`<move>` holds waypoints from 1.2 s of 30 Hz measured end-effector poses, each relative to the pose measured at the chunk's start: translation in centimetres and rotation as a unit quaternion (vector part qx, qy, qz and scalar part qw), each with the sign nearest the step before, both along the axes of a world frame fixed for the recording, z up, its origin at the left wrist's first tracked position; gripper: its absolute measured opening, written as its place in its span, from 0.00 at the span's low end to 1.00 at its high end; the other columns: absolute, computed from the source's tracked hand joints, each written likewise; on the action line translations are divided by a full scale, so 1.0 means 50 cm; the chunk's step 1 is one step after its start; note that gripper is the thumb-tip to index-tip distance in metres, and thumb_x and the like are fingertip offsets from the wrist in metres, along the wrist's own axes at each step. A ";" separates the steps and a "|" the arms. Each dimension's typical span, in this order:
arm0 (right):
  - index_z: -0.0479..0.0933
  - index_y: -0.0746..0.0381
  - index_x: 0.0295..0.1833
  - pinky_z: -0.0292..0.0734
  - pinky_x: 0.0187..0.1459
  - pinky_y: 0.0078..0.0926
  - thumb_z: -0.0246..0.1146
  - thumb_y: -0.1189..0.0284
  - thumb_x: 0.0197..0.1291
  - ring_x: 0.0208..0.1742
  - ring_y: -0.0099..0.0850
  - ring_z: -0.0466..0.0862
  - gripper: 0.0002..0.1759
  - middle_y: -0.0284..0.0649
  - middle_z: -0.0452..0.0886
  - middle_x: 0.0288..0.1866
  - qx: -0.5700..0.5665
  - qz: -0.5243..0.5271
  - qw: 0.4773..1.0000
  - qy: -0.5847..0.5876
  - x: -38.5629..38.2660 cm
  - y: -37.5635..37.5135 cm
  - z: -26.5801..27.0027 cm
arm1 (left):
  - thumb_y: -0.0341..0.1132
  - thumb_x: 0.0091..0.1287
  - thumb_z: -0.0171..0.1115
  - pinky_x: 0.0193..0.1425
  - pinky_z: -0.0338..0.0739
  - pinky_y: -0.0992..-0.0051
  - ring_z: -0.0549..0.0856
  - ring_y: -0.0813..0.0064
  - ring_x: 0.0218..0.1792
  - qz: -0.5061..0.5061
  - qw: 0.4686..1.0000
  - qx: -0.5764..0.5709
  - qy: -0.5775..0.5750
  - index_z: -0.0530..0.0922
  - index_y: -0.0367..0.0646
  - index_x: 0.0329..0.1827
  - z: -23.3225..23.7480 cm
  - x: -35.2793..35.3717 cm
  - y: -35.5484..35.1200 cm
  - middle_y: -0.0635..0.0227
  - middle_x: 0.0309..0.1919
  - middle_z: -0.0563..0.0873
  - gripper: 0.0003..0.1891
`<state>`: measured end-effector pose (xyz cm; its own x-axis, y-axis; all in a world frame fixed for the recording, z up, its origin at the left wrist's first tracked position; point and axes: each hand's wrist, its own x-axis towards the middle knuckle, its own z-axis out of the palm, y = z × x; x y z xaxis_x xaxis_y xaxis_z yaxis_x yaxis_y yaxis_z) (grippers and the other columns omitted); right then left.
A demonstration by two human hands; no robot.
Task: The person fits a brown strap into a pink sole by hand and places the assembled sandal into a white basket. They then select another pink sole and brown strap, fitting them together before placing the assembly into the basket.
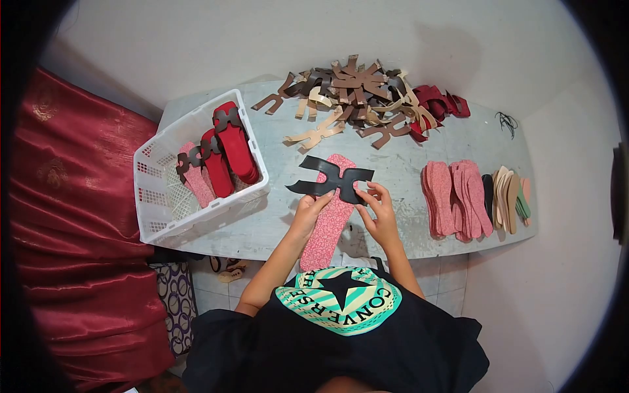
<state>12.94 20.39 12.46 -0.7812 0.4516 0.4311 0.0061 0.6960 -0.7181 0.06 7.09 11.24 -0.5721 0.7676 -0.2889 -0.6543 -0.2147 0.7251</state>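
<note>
A black H-shaped sandal strap [333,177] lies across the upper part of a pink patterned insole [327,226] in front of me. My left hand [308,213] has its thumb and fingers closed at the strap's lower edge, against the insole's left side. On the other side, my right hand [378,208] pinches the strap's lower right part. The insole's toe end shows above the strap, and its other end reaches down to my shirt. Part of my left fingers is hidden beneath the pieces.
At left stands a white plastic basket [254,196] holding red and pink slippers [237,147] with dark straps. Brown, beige and red straps [367,92] are heaped at the back. Pink insoles [440,200] and other coloured insoles [504,200] lie at right, below a black cord [506,123].
</note>
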 end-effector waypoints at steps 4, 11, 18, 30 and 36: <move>0.76 0.57 0.53 0.70 0.50 0.33 0.64 0.72 0.52 0.50 0.37 0.74 0.20 0.43 0.70 0.56 0.009 -0.008 1.000 -0.008 0.004 0.005 -0.009 | 0.30 0.63 0.59 0.41 0.75 0.81 0.82 0.81 0.37 0.055 0.986 -0.058 0.147 0.79 0.34 0.44 -0.036 -0.026 0.008 0.66 0.39 0.84 0.10; 0.75 0.59 0.54 0.70 0.51 0.34 0.63 0.73 0.53 0.50 0.38 0.74 0.20 0.43 0.70 0.55 -0.015 0.002 1.000 -0.019 0.006 0.008 -0.028 | 0.30 0.56 0.63 0.27 0.73 0.72 0.81 0.69 0.23 0.190 0.733 -0.259 0.600 0.81 0.38 0.38 -0.061 -0.083 0.027 0.65 0.26 0.83 0.08; 0.73 0.59 0.55 0.67 0.53 0.35 0.61 0.72 0.55 0.52 0.42 0.73 0.20 0.44 0.72 0.52 -0.036 -0.019 0.997 -0.068 0.032 0.023 -0.148 | 0.31 0.46 0.60 0.32 0.69 0.68 0.79 0.67 0.28 0.006 0.535 -0.222 0.815 0.76 0.43 0.30 -0.248 -0.070 0.014 0.67 0.25 0.77 0.07; 0.75 0.56 0.52 0.66 0.52 0.37 0.60 0.74 0.52 0.51 0.41 0.72 0.19 0.41 0.73 0.49 -0.012 0.015 0.980 -0.200 0.096 0.021 -0.258 | 0.31 0.46 0.55 0.36 0.71 0.70 0.75 0.64 0.28 -0.146 0.307 -0.200 0.919 0.77 0.35 0.27 -0.311 -0.029 -0.012 0.61 0.29 0.73 0.09; 0.71 0.56 0.58 0.59 0.58 0.44 0.57 0.70 0.55 0.59 0.41 0.67 0.22 0.39 0.69 0.60 0.112 0.083 0.965 -0.223 0.072 -0.014 -0.283 | 0.33 0.49 0.56 0.40 0.70 0.71 0.75 0.63 0.33 -0.139 0.311 -0.195 0.920 0.77 0.34 0.33 -0.312 -0.039 -0.022 0.60 0.37 0.74 0.12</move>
<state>16.52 19.70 -1.68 -0.9652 0.2387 0.1073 0.1546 0.8509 -0.5021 -1.90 5.99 -4.36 0.0280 0.9733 0.2280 0.9905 0.0037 -0.1375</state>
